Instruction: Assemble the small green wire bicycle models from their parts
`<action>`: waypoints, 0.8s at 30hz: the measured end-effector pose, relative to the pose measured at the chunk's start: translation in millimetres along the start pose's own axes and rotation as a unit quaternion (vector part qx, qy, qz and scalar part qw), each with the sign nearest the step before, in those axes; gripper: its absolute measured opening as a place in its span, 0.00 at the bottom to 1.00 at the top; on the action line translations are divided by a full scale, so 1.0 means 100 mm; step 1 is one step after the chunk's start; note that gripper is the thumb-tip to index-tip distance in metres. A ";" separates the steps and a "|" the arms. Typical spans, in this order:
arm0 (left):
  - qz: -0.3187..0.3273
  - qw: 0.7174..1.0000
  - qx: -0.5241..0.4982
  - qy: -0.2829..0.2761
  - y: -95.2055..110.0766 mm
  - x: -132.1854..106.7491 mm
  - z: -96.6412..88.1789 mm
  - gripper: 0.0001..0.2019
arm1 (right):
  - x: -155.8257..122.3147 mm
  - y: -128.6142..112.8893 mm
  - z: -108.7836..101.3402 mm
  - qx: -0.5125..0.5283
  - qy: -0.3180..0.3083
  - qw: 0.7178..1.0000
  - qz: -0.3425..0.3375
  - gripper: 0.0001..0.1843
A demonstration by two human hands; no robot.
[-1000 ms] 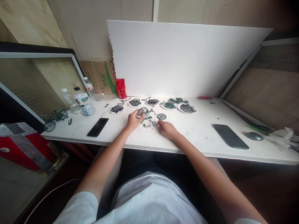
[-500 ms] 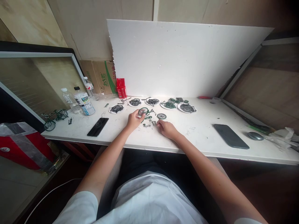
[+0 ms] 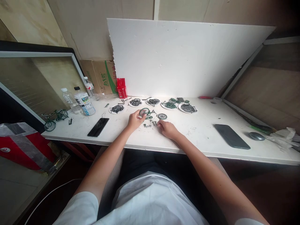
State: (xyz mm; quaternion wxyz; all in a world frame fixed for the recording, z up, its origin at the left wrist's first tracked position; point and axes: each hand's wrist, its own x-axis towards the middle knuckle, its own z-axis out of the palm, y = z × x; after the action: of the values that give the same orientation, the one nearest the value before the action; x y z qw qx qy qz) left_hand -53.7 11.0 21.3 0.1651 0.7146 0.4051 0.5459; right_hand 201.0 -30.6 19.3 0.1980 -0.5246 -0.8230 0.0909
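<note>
My left hand [image 3: 134, 120] rests on the white table [image 3: 201, 131], its fingers pinched on a small green model bicycle frame with a spoked wheel [image 3: 144, 112]. My right hand [image 3: 167, 128] lies a little to the right, fingers curled together on the tabletop next to small metal parts [image 3: 150, 124]; what it holds is too small to make out. A loose spoked wheel [image 3: 162, 116] lies just beyond my right hand. Behind both hands several white discs [image 3: 187, 108] carry dark and green model parts.
A finished green model bicycle [image 3: 54, 119] stands at the table's left end, near water bottles [image 3: 83, 101]. One black phone [image 3: 98, 127] lies left of my hands, another [image 3: 231, 136] to the right beside a mouse [image 3: 256, 136]. A white foam board [image 3: 187, 59] and red box [image 3: 122, 88] stand behind.
Almost nothing has moved. My left hand has tipped the wheeled frame a touch, and my right hand has stayed put.
</note>
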 end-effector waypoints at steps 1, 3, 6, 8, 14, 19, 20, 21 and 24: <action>-0.001 1.000 0.000 -0.001 0.00 0.00 0.00 0.14 | 0.00 0.00 -0.01 0.001 -0.001 1.000 0.001 0.10; -0.002 1.000 0.000 -0.002 0.01 0.00 0.00 0.14 | 0.00 -0.01 -0.01 0.002 0.000 1.000 0.002 0.10; -0.004 1.000 0.001 -0.005 0.01 0.00 0.00 0.13 | 0.00 0.00 -0.01 0.002 0.001 1.000 0.001 0.10; -0.006 1.000 0.001 -0.007 0.01 -0.01 0.00 0.13 | 0.00 0.01 0.00 0.000 0.001 1.000 0.000 0.10; 0.004 1.000 0.008 -0.016 0.01 -0.01 0.01 0.13 | 0.00 0.02 0.02 0.000 0.006 1.000 -0.002 0.10; 0.005 1.000 0.006 -0.020 0.03 -0.02 0.01 0.14 | 0.01 0.03 0.02 0.000 0.009 1.000 -0.004 0.10; 0.005 1.000 0.006 -0.019 0.02 -0.02 0.01 0.14 | 0.01 0.03 0.02 0.000 0.008 1.000 -0.004 0.10; 0.006 1.000 0.006 -0.018 0.02 -0.02 0.01 0.14 | 0.01 0.03 0.02 0.001 0.007 1.000 -0.004 0.10; 0.014 1.000 0.006 -0.015 0.00 -0.02 0.01 0.14 | 0.00 0.02 0.01 -0.002 0.005 1.000 -0.002 0.09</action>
State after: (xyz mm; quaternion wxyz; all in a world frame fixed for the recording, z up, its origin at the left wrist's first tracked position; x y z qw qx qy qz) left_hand -52.7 9.7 20.2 0.1592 0.7292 0.3962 0.5347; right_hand 202.0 -29.3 17.4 0.2010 -0.5240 -0.8232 0.0861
